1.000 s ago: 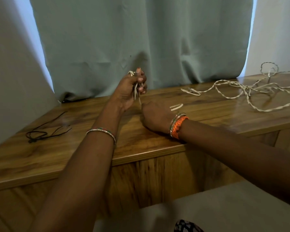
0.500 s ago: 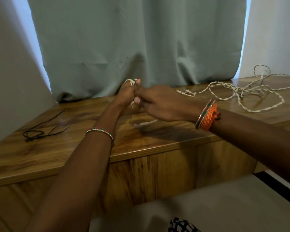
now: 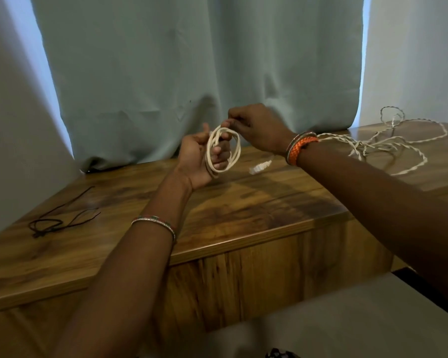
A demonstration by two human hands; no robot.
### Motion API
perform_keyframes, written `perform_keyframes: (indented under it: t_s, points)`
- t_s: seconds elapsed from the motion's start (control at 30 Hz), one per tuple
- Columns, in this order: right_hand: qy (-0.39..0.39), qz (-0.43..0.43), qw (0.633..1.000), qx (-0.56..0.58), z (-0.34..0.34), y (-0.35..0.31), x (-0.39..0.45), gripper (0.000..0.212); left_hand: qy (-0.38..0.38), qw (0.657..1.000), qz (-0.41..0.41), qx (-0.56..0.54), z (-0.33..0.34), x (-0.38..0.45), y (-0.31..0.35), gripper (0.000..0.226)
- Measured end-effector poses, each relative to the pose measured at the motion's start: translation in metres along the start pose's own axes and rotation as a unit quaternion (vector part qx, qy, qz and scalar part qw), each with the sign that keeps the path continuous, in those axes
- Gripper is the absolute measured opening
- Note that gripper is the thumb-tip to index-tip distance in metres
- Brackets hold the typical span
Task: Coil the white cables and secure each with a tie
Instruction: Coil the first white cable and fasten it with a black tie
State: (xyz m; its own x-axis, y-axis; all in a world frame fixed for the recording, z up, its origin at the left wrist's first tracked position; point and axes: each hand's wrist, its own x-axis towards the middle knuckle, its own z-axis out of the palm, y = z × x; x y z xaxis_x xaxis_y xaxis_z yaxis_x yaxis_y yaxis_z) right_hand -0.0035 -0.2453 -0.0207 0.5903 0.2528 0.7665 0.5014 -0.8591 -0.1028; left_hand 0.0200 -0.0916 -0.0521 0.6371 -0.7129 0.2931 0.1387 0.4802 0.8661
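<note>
My left hand gripped the coiled smooth white cable above the wooden surface near its back edge; my right hand pinched its top. Best to keep loops even and tight.

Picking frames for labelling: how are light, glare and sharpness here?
Head view: backlit, bright strips either side of the curtain; soft sheen on the table; the coil is fairly sharp, the small white piece beside it blurred; the bottom edge is out of focus.
</note>
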Motion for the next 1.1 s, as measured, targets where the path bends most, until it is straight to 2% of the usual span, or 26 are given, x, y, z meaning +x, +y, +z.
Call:
perform_keyframes:
  t_s: [0.07,0.13,0.2,0.3,0.43,0.53,0.6,0.7,0.87,0.97,1.1]
  points:
    - [-0.019,-0.022,0.998,-0.061,0.008,0.004,-0.001,0.024,-0.016,1.0,0.008,0.003,-0.001,0.0,0.003,0.049]
    - [-0.017,-0.023,0.993,-0.111,0.015,0.007,-0.003,0.017,-0.017,0.999,0.005,0.042,0.001,-0.001,0.005,0.051]
    - [-0.007,-0.01,0.989,-0.147,0.019,0.013,-0.004,0.015,-0.007,0.997,0.012,0.076,0.005,-0.002,0.006,0.043]
    - [-0.004,0.048,0.985,-0.164,0.025,0.028,-0.008,0.016,-0.004,0.998,0.019,0.065,0.011,-0.007,0.005,0.025]
    - [-0.032,0.112,0.971,-0.208,0.044,0.037,-0.016,0.025,-0.029,0.982,-0.002,0.186,0.011,-0.01,0.001,0.023]
    - [-0.081,0.165,0.956,-0.228,0.059,0.036,-0.026,0.028,-0.055,0.987,-0.002,0.151,0.012,-0.011,0.002,0.026]
    - [-0.133,0.171,0.942,-0.257,0.067,0.027,-0.033,0.029,-0.058,0.993,0.015,0.103,0.009,-0.009,0.003,0.026]
    - [-0.18,0.123,0.933,-0.286,0.071,0.001,-0.041,0.031,-0.031,0.997,0.052,0.037,0.005,-0.003,0.006,0.019]
    - [-0.254,0.04,0.934,-0.247,0.059,-0.052,-0.049,0.033,0.04,0.994,0.099,-0.004,0.001,0.002,0.01,0.031]
    - [-0.267,-0.006,0.933,-0.241,0.047,-0.074,-0.06,0.031,0.073,0.995,0.061,0.024,-0.005,0.0,0.008,0.035]
    - [-0.249,-0.04,0.936,-0.247,0.025,-0.081,-0.072,0.028,0.126,0.981,0.007,0.145,-0.002,-0.003,0.001,0.036]
